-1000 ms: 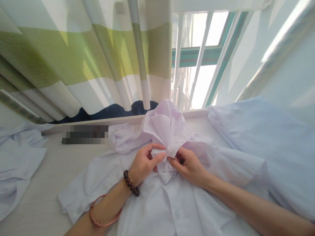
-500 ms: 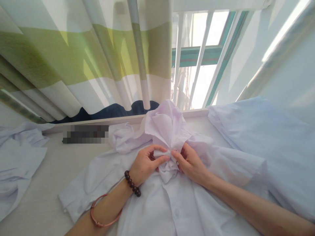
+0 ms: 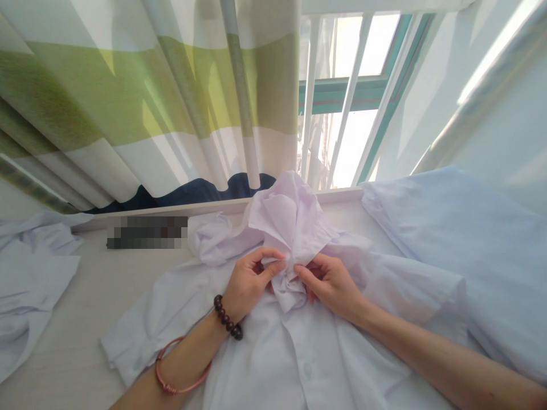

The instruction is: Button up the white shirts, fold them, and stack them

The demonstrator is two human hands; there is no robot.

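Note:
A white shirt [image 3: 265, 347] lies spread on the pale surface in front of me, its buttoned front toward me. Its upper part stands up in a bunched fold around the collar. My left hand [image 3: 252, 279] pinches the gathered cloth between thumb and forefinger; a dark bead bracelet [image 3: 228, 319] and a copper-coloured bangle [image 3: 171, 388] are on that arm. From the other side my right hand [image 3: 327, 279] grips the same bunch, thumb on top and the other fingers partly behind the cloth. The two thumbs are close together. Whatever lies under the folds is hidden.
More white cloth lies at the left [image 3: 29, 285], and a large folded white cloth [image 3: 461, 228] is at the right. A blurred-out dark object [image 3: 147, 233] sits near the back ledge. Behind hang a green and white curtain [image 3: 141, 97] and white window bars [image 3: 348, 97].
Both hands have shifted slightly left with the pinched cloth, and the thumbs are a little further apart. The shirt's lower part lies as before.

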